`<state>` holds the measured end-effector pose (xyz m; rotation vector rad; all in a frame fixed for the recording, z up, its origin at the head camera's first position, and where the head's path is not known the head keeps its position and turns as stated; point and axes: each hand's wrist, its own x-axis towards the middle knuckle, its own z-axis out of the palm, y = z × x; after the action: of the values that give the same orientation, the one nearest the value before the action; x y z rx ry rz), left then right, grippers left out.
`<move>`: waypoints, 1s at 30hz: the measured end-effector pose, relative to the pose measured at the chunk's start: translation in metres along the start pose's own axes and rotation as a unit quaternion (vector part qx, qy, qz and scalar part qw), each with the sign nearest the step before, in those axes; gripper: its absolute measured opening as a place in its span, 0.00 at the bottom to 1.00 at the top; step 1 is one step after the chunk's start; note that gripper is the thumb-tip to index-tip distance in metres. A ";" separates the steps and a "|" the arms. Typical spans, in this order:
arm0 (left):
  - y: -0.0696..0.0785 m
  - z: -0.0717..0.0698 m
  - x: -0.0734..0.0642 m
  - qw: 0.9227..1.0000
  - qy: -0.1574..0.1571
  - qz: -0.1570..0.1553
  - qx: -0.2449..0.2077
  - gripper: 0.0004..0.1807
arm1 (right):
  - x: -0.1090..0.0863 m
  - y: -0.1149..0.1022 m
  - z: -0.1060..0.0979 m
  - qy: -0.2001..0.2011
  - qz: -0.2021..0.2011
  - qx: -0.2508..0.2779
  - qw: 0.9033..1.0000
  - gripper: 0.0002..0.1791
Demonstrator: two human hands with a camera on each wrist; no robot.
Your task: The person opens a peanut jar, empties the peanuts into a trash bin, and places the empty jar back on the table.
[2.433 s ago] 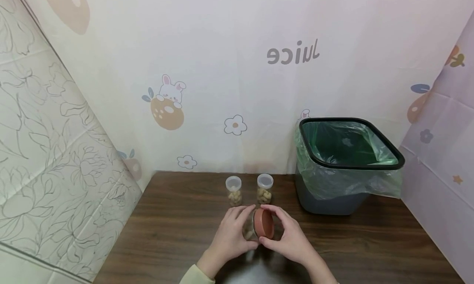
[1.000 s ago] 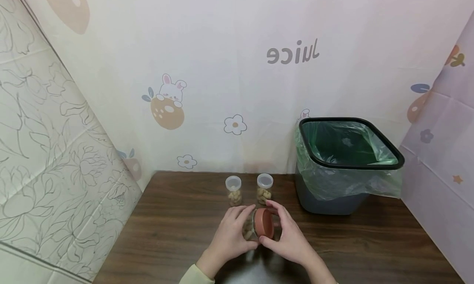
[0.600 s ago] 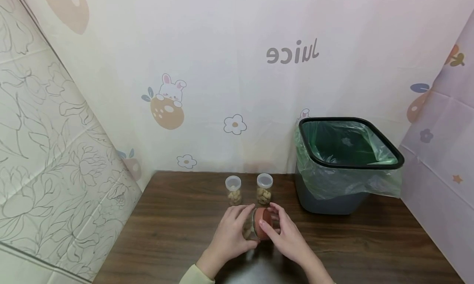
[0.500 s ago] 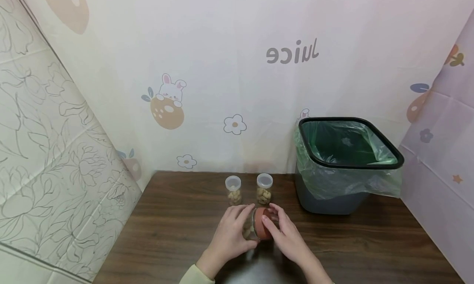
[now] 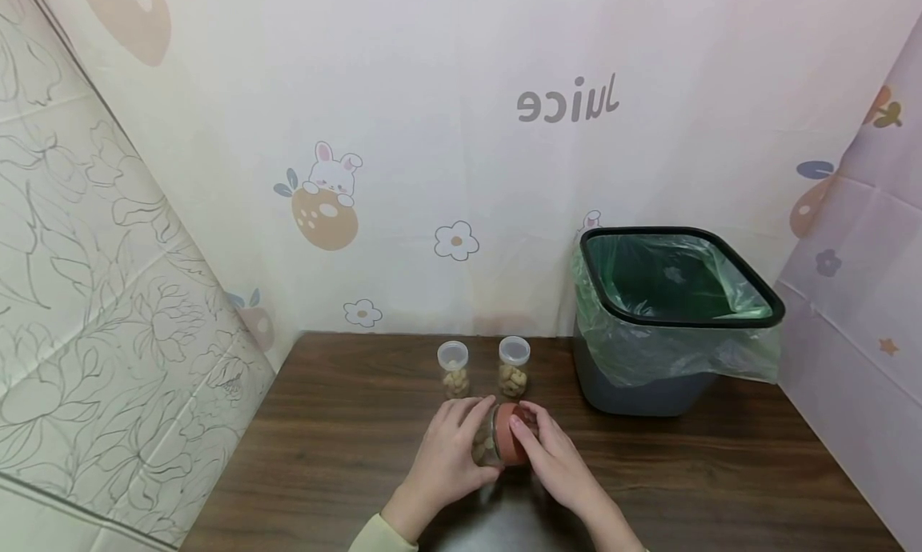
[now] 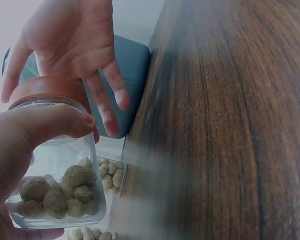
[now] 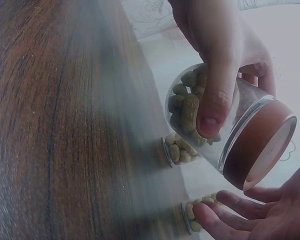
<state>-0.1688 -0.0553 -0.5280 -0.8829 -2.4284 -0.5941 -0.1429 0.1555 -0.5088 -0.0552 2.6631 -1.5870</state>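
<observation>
My left hand [image 5: 448, 458] grips a clear jar [image 5: 484, 448] above the table, tilted so its reddish-brown screw lid [image 5: 508, 448] faces right. Light-brown pieces that look like peanuts in their shells lie inside the jar [image 6: 60, 200]; my left thumb crosses its side. My right hand [image 5: 563, 460] is at the lid, its thumb over the lid in the head view. In the right wrist view the fingers of that right hand [image 7: 275, 215] are extended beside the lid [image 7: 260, 145], not curled round it. Whether they touch it is hard to tell.
Two small clear jars [image 5: 454, 378] [image 5: 514, 378] with pale lids and similar contents stand behind the hands. At the right back is a grey bin [image 5: 634, 396] with a black rim and green liner. A patterned cloth [image 5: 403, 96] hangs behind the wooden table [image 5: 324, 456].
My right thumb has moved from the lid's lower edge up across the lid, and the right fingers have shifted round its far side. My left hand and the jar have stayed nearly still.
</observation>
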 end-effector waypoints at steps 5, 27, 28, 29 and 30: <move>-0.001 0.001 0.000 1.000 -0.002 0.000 0.005 0.58 | 0.000 0.000 -0.001 -0.003 0.006 -0.006 1.000 0.40; 0.000 0.000 0.000 1.000 -0.004 0.000 0.008 0.58 | 0.000 0.001 -0.001 -0.009 0.010 -0.026 1.000 0.35; 0.000 0.000 0.000 1.000 -0.005 0.000 0.008 0.58 | 0.000 0.001 -0.001 -0.007 0.012 -0.029 0.999 0.35; 0.000 0.000 0.000 1.000 -0.005 0.000 0.009 0.58 | 0.001 0.002 -0.001 -0.005 0.014 -0.031 0.999 0.35; 0.000 -0.001 0.000 1.000 -0.006 0.001 0.010 0.58 | 0.001 0.002 -0.001 -0.005 0.016 -0.032 0.999 0.35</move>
<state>-0.1682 -0.0555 -0.5277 -0.8817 -2.4399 -0.5642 -0.1441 0.1577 -0.5102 -0.0213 2.6923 -1.4889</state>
